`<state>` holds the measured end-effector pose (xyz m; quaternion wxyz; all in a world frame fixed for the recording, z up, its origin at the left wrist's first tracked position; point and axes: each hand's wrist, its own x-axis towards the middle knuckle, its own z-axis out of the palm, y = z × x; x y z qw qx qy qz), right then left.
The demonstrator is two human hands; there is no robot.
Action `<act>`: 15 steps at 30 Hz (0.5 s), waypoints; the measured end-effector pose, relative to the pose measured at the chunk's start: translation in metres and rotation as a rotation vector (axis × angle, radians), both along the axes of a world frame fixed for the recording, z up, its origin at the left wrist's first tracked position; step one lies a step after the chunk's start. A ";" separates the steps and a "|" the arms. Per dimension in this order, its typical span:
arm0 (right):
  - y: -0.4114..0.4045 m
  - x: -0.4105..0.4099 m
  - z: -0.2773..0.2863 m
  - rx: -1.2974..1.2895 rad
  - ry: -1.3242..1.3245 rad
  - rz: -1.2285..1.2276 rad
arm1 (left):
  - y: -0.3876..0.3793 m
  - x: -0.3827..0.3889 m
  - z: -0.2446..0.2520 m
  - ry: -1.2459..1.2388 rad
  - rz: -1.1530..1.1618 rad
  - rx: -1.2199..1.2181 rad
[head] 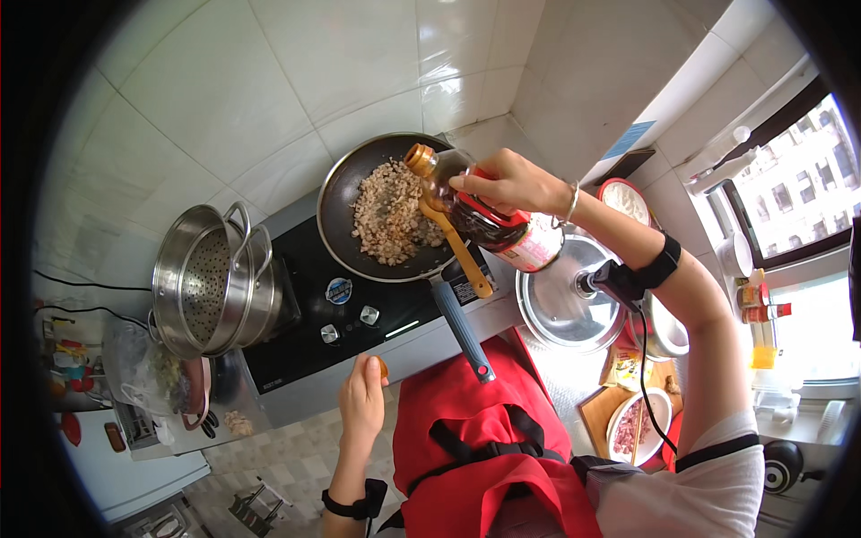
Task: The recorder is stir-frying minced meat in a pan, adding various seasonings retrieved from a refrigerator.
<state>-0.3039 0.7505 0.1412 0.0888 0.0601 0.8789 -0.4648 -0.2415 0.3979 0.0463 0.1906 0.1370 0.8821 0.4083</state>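
Note:
My right hand [514, 185] grips a large bottle of dark liquid [471, 218] with a red label. The uncapped bottle is tilted, its mouth above the right part of a dark frying pan [336, 202]. I cannot make out a stream leaving it. Browned minced meat [383, 222] lies in the pan, darker at the lower right. A yellow-brown spatula [467, 262] leans over the rim beside the blue-grey pan handle [457, 323]. Below the stove edge, my left hand [363, 400] holds a small orange-brown object, apparently the bottle's cap [383, 367], mostly hidden by the fingers.
The pan sits on a black glass cooktop [303, 336] with two knobs. A stacked steel steamer [208, 289] stands left. To the right are a glass lid [565, 309], a bowl of white powder [625, 198], and a bowl of raw meat [632, 424] with chopsticks on a cutting board [592, 407].

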 end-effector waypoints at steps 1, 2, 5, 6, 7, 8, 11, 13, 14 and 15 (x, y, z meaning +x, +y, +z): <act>0.000 0.006 -0.001 0.003 0.000 0.002 | 0.006 0.000 0.004 0.005 -0.019 -0.001; -0.002 0.012 -0.003 -0.012 -0.008 -0.006 | 0.011 0.002 0.006 0.010 -0.036 -0.003; 0.001 0.028 -0.009 0.036 -0.003 -0.001 | 0.024 0.009 0.006 0.055 -0.115 0.041; 0.000 0.032 -0.012 0.086 -0.020 0.001 | 0.025 0.011 0.000 0.082 -0.135 0.055; 0.000 0.035 -0.015 0.135 -0.039 0.004 | 0.026 0.013 -0.003 0.082 -0.138 0.057; 0.001 0.036 -0.019 0.178 -0.078 0.043 | 0.028 0.016 -0.006 0.061 -0.151 0.068; 0.001 0.038 -0.031 0.200 -0.151 0.072 | 0.030 0.022 -0.009 0.034 -0.173 0.090; -0.002 0.035 -0.038 0.237 -0.153 0.091 | 0.029 0.023 -0.010 0.020 -0.182 0.072; -0.004 0.033 -0.040 0.238 -0.190 0.099 | 0.027 0.024 -0.011 0.018 -0.181 0.072; -0.006 0.032 -0.042 0.238 -0.226 0.107 | 0.024 0.024 -0.014 0.015 -0.180 0.063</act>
